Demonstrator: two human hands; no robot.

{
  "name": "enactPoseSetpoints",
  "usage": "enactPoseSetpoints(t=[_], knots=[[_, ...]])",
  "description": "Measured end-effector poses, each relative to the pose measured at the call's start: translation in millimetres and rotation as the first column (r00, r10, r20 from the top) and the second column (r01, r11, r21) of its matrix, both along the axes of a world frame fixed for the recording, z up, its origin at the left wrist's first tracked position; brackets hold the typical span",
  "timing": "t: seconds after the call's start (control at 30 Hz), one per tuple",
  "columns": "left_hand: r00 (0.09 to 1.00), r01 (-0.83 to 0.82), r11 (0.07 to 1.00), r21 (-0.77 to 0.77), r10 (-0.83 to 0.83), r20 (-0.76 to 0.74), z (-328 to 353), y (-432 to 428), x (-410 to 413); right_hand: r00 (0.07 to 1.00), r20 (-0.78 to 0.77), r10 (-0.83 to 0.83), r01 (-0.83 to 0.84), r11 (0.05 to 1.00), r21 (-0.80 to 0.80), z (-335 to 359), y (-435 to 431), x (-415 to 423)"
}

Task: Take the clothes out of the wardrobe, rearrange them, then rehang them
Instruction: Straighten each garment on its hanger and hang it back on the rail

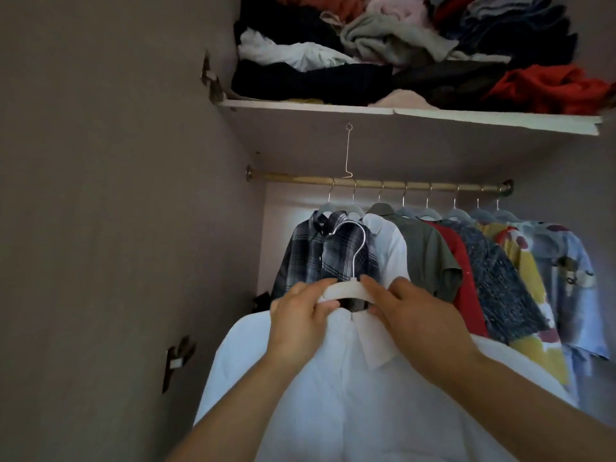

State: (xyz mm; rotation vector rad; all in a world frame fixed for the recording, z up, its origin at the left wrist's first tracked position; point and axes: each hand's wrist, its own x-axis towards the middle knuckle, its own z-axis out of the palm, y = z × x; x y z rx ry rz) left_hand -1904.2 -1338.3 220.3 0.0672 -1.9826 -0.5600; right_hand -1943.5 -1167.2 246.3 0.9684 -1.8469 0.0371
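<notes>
Hands hold a white shirt (pixel 333 395) on a white hanger (pixel 346 290) in front of the wardrobe, near the viewer and below the rail (pixel 366 184). The left grip (pixel 300 315) curls over the hanger's left arm with the thumb under it at the collar. The right grip (pixel 410 315) pinches the right arm the same way. The hanger's long axis runs left to right. Its metal hook (pixel 353 248) stands upward, curving over to the left, clear of the rail. The shirt drops from the collar toward the near edge.

Farther back, hung shirts fill the rail from left to right: plaid shirt (pixel 300 258), white, olive shirt (pixel 426 258), red, dark blue patterned, then two pale prints whose motifs are too small to read. Above, a shelf (pixel 433 116) carries a heap of folded clothes (pixel 400 61).
</notes>
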Motion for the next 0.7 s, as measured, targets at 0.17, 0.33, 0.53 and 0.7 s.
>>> enactPoseSetpoints(t=[0.17,0.33,0.53,0.7], knots=[[0.999,-0.03,0.999,0.026,0.03,-0.014,30,-68,-84,0.999,0.042,-0.025,0.024,1.0,0.013,33,-72,-77],[0.992,-0.089,0.996,-0.004,0.089,-0.087,64,-119,-140,0.992,0.059,-0.112,0.111,0.994,0.012,77,-134,-140],[0.983,-0.132,0.989,-0.061,0.123,-0.138,84,-158,-181,0.989,0.024,-0.147,0.148,0.988,-0.049,133,-191,-192],[0.978,-0.203,0.968,-0.148,0.192,-0.081,100,-182,-193,0.989,0.074,-0.13,0.133,0.99,-0.045,171,-231,-218]])
